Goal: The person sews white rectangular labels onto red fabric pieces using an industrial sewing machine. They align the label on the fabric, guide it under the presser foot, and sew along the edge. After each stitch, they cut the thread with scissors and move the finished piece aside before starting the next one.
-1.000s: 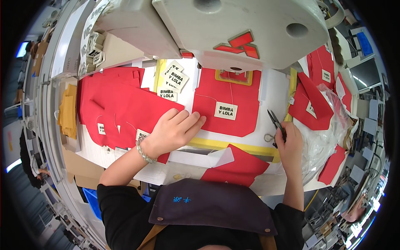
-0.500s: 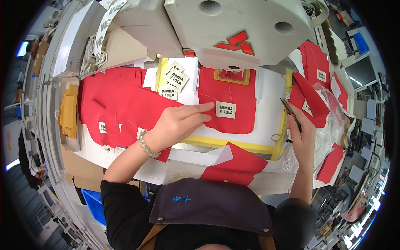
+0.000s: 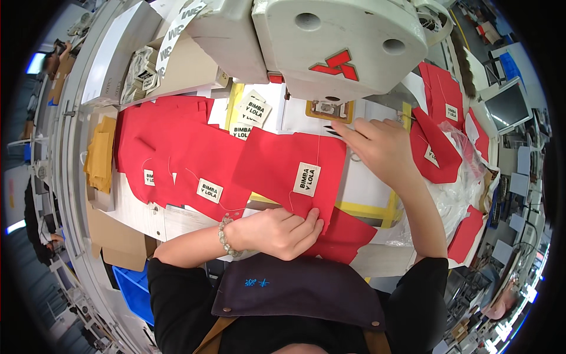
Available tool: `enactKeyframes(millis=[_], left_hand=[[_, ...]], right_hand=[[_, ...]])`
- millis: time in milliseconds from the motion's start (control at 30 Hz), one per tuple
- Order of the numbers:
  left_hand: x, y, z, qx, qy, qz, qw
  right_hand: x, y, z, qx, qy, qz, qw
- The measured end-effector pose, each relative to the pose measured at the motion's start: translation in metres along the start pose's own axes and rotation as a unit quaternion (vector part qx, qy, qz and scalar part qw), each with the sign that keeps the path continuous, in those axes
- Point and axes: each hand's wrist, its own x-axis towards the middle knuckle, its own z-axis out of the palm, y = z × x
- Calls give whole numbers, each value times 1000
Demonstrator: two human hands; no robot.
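Observation:
A red fabric piece (image 3: 277, 165) with a white sewn-on label (image 3: 306, 179) lies on the table in front of the sewing machine head (image 3: 336, 41). My left hand (image 3: 283, 231) pinches this piece's near edge, a beaded bracelet on its wrist. My right hand (image 3: 380, 147) rests at the piece's far right corner, just below the machine. It holds small dark thread snips (image 3: 333, 131), their tips pointing left at a thin thread running off the fabric.
A stack of labelled red pieces (image 3: 171, 153) lies to the left, loose white labels (image 3: 252, 112) behind it. More red pieces (image 3: 436, 150) and a clear plastic bag (image 3: 466, 189) sit on the right. Yellow fabric (image 3: 100, 153) and a blue bin (image 3: 132, 289) are at far left.
My left hand has drawn the red labelled piece toward me and now grips its near edge. My right hand has swung from the table's right side to the piece's far corner under the machine.

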Motion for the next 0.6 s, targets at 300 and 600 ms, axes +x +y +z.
enactKeyframes(millis=[300,600], left_hand=[[-2,1,-6,-4,17,-11,1000],[-36,-23,-36,-120,136,-281,942]], right_hand=[[12,-5,22,51,15,-18,998],[-9,3,5,81,17,70,994]])
